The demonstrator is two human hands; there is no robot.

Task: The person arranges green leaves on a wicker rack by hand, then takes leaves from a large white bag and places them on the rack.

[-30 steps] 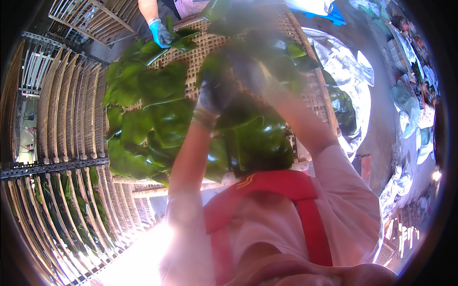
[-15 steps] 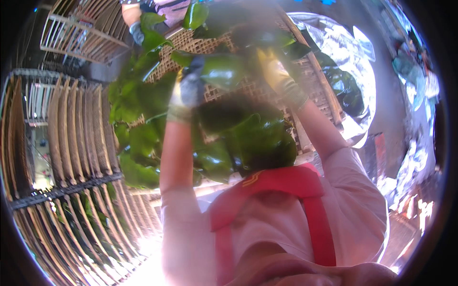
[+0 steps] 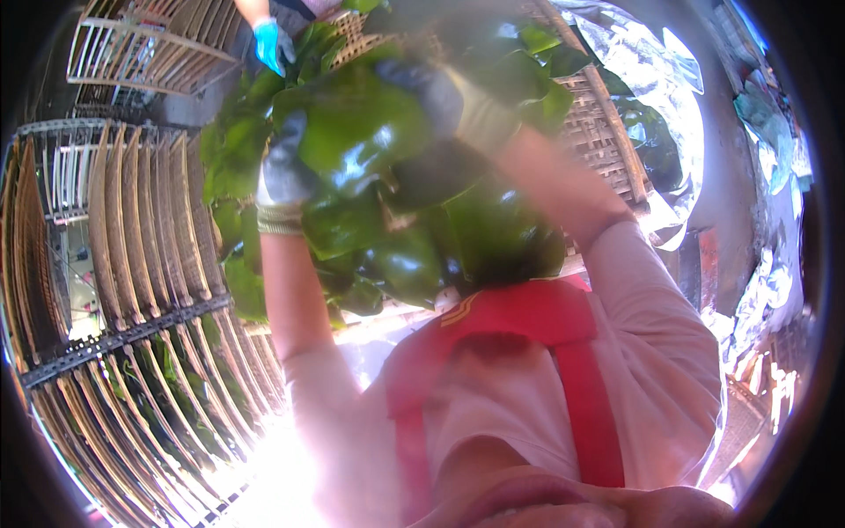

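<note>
Large, glossy green leaves overlap on a woven bamboo tray (image 3: 600, 123). My left hand (image 3: 286, 167), in a grey-and-white glove, is at the left edge of one broad leaf (image 3: 356, 119) and appears to pinch that edge. My right hand (image 3: 444, 101), gloved the same way, reaches across to the leaf's far right side; motion blurs its fingers, so their grip is unclear. More dark leaves (image 3: 502, 224) lie between my forearms and close to my chest.
Another person's blue-gloved hand (image 3: 273, 46) hangs over the tray's far left corner. Slatted bamboo racks (image 3: 145, 229) stand on the left, some with leaves behind the slats. Right of the tray, a silvery-white sheet (image 3: 691, 132) surrounds more leaves.
My left hand has moved left and a little nearer; my right hand has swung left. A broad leaf now spreads between them. The other person's hand has come further in.
</note>
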